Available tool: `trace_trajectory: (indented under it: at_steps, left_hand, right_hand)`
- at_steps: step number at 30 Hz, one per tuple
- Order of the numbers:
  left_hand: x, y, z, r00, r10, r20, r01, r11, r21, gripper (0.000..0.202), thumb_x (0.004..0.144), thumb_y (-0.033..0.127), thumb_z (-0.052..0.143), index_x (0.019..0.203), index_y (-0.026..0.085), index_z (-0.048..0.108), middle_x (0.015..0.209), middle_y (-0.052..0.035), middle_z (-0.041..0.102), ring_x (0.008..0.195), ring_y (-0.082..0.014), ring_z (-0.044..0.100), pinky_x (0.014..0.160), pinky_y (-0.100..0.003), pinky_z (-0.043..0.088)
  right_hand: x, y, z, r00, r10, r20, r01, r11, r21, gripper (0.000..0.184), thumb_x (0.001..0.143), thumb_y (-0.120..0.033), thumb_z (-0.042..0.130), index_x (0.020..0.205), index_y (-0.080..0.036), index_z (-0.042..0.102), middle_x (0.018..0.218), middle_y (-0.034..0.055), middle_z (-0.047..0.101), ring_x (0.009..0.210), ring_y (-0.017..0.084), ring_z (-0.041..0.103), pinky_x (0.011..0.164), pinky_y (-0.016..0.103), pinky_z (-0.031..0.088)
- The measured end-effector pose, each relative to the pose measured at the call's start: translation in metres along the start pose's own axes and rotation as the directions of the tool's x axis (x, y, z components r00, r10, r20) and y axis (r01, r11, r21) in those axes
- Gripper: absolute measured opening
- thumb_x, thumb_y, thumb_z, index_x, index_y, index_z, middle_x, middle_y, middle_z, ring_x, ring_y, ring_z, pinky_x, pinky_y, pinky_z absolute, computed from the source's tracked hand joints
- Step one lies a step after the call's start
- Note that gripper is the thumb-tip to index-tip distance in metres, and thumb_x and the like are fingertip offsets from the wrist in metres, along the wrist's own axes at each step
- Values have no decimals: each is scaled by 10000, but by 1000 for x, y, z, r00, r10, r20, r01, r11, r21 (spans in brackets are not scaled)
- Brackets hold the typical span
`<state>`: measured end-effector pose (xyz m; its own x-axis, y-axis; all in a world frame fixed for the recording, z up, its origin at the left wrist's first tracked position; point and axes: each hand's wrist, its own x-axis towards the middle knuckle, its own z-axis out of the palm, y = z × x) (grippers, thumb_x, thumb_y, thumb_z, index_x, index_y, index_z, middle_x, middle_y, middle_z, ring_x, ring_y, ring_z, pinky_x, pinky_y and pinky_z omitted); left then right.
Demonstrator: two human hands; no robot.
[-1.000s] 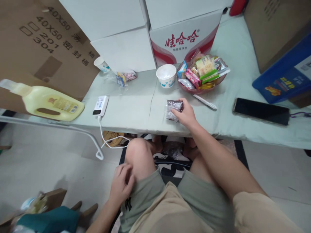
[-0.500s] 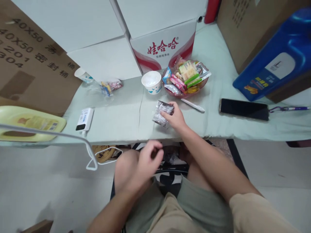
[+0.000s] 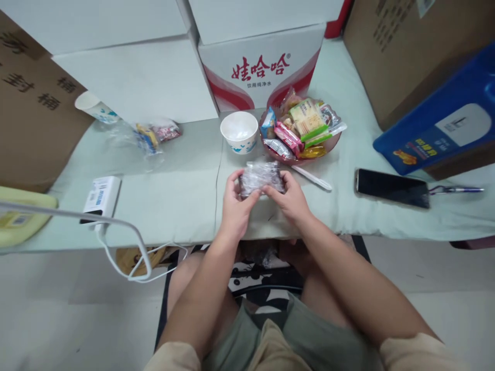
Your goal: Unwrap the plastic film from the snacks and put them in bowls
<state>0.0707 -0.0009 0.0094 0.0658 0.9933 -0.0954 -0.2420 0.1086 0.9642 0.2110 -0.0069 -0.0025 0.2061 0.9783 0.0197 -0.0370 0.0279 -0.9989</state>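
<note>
A small dark block in shiny clear plastic wrap (image 3: pixel 261 178) is held just above the table near its front edge. My left hand (image 3: pixel 237 203) grips its left side, thumb on the near face. On its right side, my right hand (image 3: pixel 289 198) is closed round it, the two thumbs almost meeting. What the dark contents are I cannot make out. Behind the packet stands a white paper bowl (image 3: pixel 240 135) with a blue pattern. To its right, a reddish glass bowl (image 3: pixel 328 147) is heaped with wrapped snacks (image 3: pixel 305 121). A white plastic utensil (image 3: pixel 314 178) lies beside my right hand.
A power bank (image 3: pixel 101 198) with a white cable and a crumpled clear bag of small packets (image 3: pixel 150 138) lie left. A phone (image 3: pixel 392 188) and blue jug (image 3: pixel 436 129) are right. White cartons (image 3: pixel 263 62) line the back. A grey metal rod (image 3: pixel 131 221) crosses the lower left.
My left hand has risen from above my lap and taken hold of the packet's left side. My right hand keeps its grip. The view has shifted slightly.
</note>
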Motion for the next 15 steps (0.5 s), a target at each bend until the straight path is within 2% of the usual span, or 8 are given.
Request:
trace_trajectory:
  at_steps: [2, 4, 6, 7, 9, 12, 15]
  left_hand:
    - [1, 10, -15, 999, 19, -51, -15, 998, 68, 746, 684, 371, 859, 1327, 321, 485, 1169, -53, 646, 986, -199, 682, 797, -276, 566]
    - [1, 18, -33, 995, 13, -95, 4, 984, 176, 775, 696, 326, 833, 1370, 300, 451, 1085, -54, 649, 881, -179, 681, 711, -260, 559]
    - [1, 22, -47, 991, 20, -133, 21, 952, 305, 794, 694, 268, 806, 1391, 271, 425, 987, -37, 645, 790, -155, 661, 688, -263, 548]
    - [1, 22, -52, 988, 35, -147, 21, 933, 359, 794, 691, 247, 794, 1392, 261, 421, 961, -29, 642, 769, -147, 652, 697, -269, 545]
    - [0, 21, -57, 986, 67, -154, 5, 906, 423, 773, 692, 230, 773, 1382, 252, 425, 959, -27, 643, 776, -147, 648, 733, -285, 543]
    - [-2, 20, -59, 990, 82, -111, -23, 893, 450, 711, 690, 234, 758, 1339, 236, 467, 990, -37, 650, 814, -158, 653, 775, -301, 542]
    - [-4, 22, -61, 995, 89, -42, -58, 876, 479, 658, 675, 236, 761, 1292, 219, 534, 1013, -47, 654, 824, -163, 650, 780, -304, 542]
  right_hand:
    - [-2, -5, -14, 988, -148, 40, 153, 952, -266, 303, 782, -476, 714, 927, -228, 618, 923, 31, 684, 890, 216, 617, 809, 353, 469]
    - [-6, -8, -30, 955, -297, 9, 252, 792, -556, 180, 837, -395, 637, 903, -228, 655, 926, 60, 699, 951, 254, 610, 896, 416, 439]
    - [-9, -7, -47, 926, -375, -48, 207, 608, -767, 151, 852, -333, 586, 905, -223, 674, 934, 88, 706, 995, 289, 595, 938, 463, 410]
    - [-11, -6, -55, 919, -386, -75, 159, 539, -827, 168, 852, -320, 572, 927, -218, 681, 959, 102, 707, 1013, 302, 589, 939, 473, 406]
    - [-12, 0, -68, 919, -377, -112, 80, 457, -886, 237, 856, -311, 549, 1016, -206, 689, 1043, 127, 706, 1052, 318, 581, 937, 478, 411]
    - [-11, 10, -80, 936, -324, -133, 10, 406, -914, 371, 856, -287, 527, 1185, -183, 665, 1211, 160, 680, 1143, 342, 560, 975, 506, 413]
    - [-8, 14, -85, 959, -251, -133, -31, 370, -928, 410, 834, -260, 546, 1215, -175, 672, 1351, 179, 620, 1243, 369, 518, 1022, 550, 402]
